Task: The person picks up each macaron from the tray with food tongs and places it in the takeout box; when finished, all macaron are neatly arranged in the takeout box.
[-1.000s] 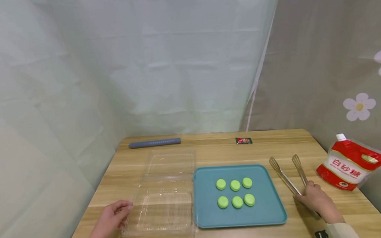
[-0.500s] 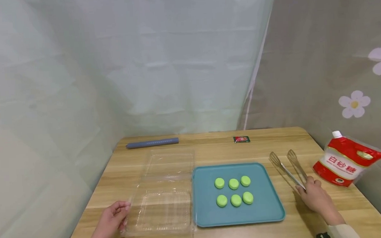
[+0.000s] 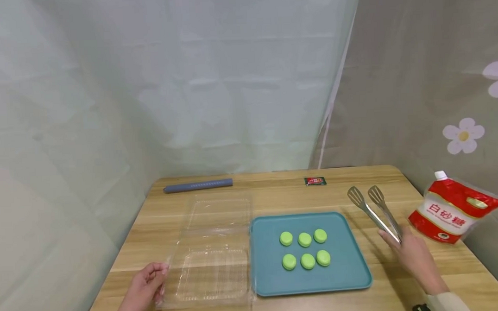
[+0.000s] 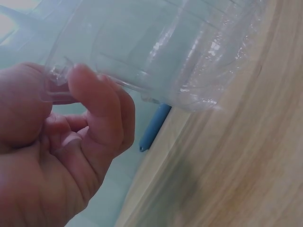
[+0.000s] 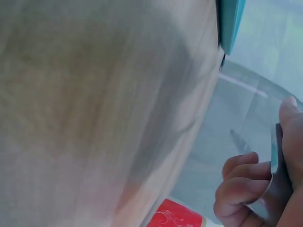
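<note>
My left hand (image 3: pixel 144 286) pinches the left edge of a clear plastic clamshell box (image 3: pixel 212 273), which lies with its lid folded back on the table. In the left wrist view, thumb and fingers close on the box's corner (image 4: pixel 59 75). At the right, my right hand (image 3: pixel 414 255) grips metal tongs (image 3: pixel 374 215) by their handles, slotted heads pointing away and spread apart. The right wrist view shows curled fingers (image 5: pixel 241 189) around the metal handle (image 5: pixel 279 184). Between the hands, several green macarons (image 3: pixel 308 261) sit in two rows on a blue tray (image 3: pixel 350 276).
A red and white sugar pouch (image 3: pixel 452 211) with a white cap stands at the table's right edge. At the back lie a blue rolled stick-like item (image 3: pixel 198 185) and a small green and red packet (image 3: pixel 315 181). Fabric curtains (image 3: pixel 229 82) surround the wooden table (image 3: pixel 276 198).
My right hand has lifted the tongs from the table, and their heads have moved away and closer together. The left hand stays on the box edge.
</note>
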Action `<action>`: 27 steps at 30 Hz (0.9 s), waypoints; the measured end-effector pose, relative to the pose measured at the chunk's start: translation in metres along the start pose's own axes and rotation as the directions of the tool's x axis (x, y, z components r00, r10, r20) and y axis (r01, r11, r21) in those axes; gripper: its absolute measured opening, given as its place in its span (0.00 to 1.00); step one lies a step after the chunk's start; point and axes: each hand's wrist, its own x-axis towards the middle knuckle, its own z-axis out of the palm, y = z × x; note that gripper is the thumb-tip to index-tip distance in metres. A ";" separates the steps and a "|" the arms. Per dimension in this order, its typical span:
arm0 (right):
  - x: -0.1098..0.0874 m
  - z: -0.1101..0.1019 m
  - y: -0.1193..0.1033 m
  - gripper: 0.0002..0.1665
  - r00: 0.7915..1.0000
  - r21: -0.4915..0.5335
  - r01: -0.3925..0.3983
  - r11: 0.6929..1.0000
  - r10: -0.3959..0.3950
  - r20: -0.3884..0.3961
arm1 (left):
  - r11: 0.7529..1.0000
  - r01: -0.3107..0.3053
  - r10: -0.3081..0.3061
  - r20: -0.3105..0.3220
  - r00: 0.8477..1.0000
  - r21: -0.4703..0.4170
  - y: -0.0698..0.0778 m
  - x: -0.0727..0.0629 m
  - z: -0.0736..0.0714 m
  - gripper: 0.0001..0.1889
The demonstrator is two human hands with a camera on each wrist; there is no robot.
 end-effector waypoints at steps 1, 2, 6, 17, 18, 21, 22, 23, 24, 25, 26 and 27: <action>0.000 0.000 -0.001 0.42 1.000 -0.008 -0.001 1.000 0.001 -0.006 | 1.000 -0.007 0.007 0.004 1.000 -0.009 0.000 0.000 0.000 0.08; 0.001 -0.001 -0.002 0.41 1.000 -0.017 0.008 1.000 -0.009 -0.018 | 1.000 -0.010 0.010 0.008 1.000 -0.015 0.000 0.000 0.000 0.08; 0.003 -0.002 -0.006 0.32 0.995 -0.073 0.077 0.994 -0.081 -0.051 | 1.000 0.005 -0.005 0.010 1.000 -0.018 0.000 0.000 -0.002 0.09; 0.010 -0.002 -0.025 0.21 0.972 -0.115 0.200 0.973 -0.211 -0.098 | 0.999 0.032 -0.032 0.013 0.999 0.004 0.001 0.000 -0.005 0.10; 0.011 -0.003 -0.027 0.21 0.970 -0.113 0.210 0.971 -0.221 -0.103 | 1.000 0.029 -0.029 0.018 0.999 0.009 0.001 0.001 -0.006 0.10; 0.012 -0.003 -0.033 0.20 0.962 -0.114 0.240 0.964 -0.252 -0.103 | 1.000 0.026 -0.027 0.026 0.999 0.016 0.003 0.001 -0.006 0.12; 0.012 -0.004 -0.035 0.20 0.960 -0.111 0.251 0.962 -0.262 -0.100 | 0.999 0.029 -0.029 0.025 0.999 0.016 0.003 0.001 -0.005 0.12; 0.012 -0.004 -0.037 0.20 0.958 -0.109 0.260 0.959 -0.271 -0.098 | 0.999 0.034 -0.034 0.023 0.999 0.015 0.003 0.001 -0.005 0.13; 0.012 -0.004 -0.039 0.21 0.958 -0.102 0.265 0.959 -0.274 -0.089 | 0.999 0.039 -0.039 0.023 0.999 0.012 0.003 0.001 -0.005 0.13; 0.013 -0.004 -0.041 0.21 0.958 -0.094 0.269 0.959 -0.277 -0.080 | 0.999 0.047 -0.047 0.018 0.999 0.009 0.004 0.001 -0.004 0.13; 0.013 -0.004 -0.042 0.22 0.958 -0.087 0.272 0.958 -0.278 -0.071 | 0.999 0.054 -0.054 0.014 0.998 0.005 0.004 0.000 -0.004 0.13; 0.013 -0.004 -0.043 0.23 0.958 -0.083 0.273 0.958 -0.279 -0.063 | 0.999 0.054 -0.054 0.015 0.998 0.003 0.004 0.000 -0.004 0.13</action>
